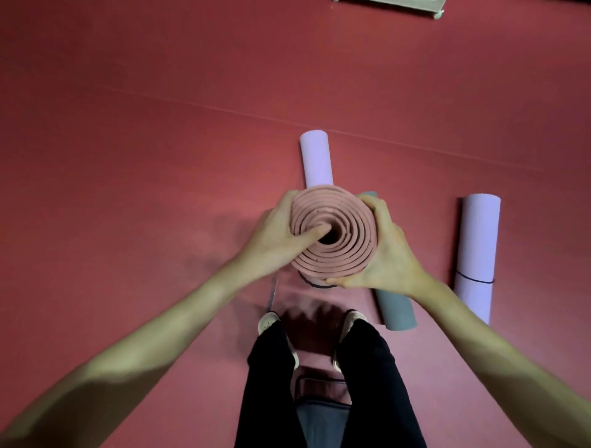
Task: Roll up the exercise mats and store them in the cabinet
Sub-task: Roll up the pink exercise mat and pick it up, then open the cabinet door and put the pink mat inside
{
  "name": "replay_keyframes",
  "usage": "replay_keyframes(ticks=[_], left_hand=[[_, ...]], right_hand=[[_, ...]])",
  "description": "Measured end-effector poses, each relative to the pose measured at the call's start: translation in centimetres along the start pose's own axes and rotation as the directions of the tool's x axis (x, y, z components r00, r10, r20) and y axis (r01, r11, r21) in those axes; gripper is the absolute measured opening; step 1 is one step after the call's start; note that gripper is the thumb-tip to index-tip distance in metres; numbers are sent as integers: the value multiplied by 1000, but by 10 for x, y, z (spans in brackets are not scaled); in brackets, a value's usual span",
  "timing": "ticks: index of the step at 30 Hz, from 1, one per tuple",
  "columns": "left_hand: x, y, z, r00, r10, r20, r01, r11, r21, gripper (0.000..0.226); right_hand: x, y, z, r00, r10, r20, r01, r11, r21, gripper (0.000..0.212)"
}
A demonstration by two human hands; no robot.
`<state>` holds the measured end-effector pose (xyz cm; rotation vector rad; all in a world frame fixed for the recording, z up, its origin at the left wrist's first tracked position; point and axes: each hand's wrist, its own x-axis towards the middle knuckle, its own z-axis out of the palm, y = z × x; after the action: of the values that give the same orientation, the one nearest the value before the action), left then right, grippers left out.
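Four rolled mats are in view on the red floor (128,128). One is the pink mat (332,233), held upright on end between both hands, its spiral end facing the camera. Two are lilac: one lilac mat (316,160) lies just beyond the pink one, and the other, the far lilac mat (476,255), lies well off to the right with a thin dark band (475,281) around it. The fourth is a grey mat (396,310), lying beside and partly behind the pink roll.

The left hand (275,236) wraps the pink roll's left side, its fingers (315,231) curled, with one pressed across the spiral into the hollow centre. The right hand (387,252) clasps the right side, fingers closed around the outer layer and the thumb along the lower rim.

Below stand two legs in black trousers (371,383) and two pale shoes (268,323). Between the legs lies something grey with a dark strap, perhaps a bag (323,415), too hidden to tell what is in it. A pale object (393,3) sits at the top edge. No writing or labels can be read
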<state>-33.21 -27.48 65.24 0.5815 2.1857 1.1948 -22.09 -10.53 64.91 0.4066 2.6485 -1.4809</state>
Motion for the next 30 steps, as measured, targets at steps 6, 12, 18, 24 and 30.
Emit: replay_keyframes(ticks=[6,12,18,24,30], left_hand=[[-28,39,-64,981,98,-168,-79,990,121,33],[-13,50,-98,942,166,-291,-109,973,202,33],[35,58,-139,940,150,-308,-85,973,215,32],[92,73,-179,921,182,-343,-79,953,293,29],[161,86,-203,919,229,-322,-141,951,275,25]], right_hand=[[4,-84,-7,998,-51,25,51,999,-10,111],[28,-105,2,999,-49,-8,49,998,-49,140],[87,-127,1,993,-110,-52,113,991,72,138],[162,-141,-21,985,-166,-52,169,982,81,121],[228,-145,-46,987,-143,-75,150,984,98,119]])
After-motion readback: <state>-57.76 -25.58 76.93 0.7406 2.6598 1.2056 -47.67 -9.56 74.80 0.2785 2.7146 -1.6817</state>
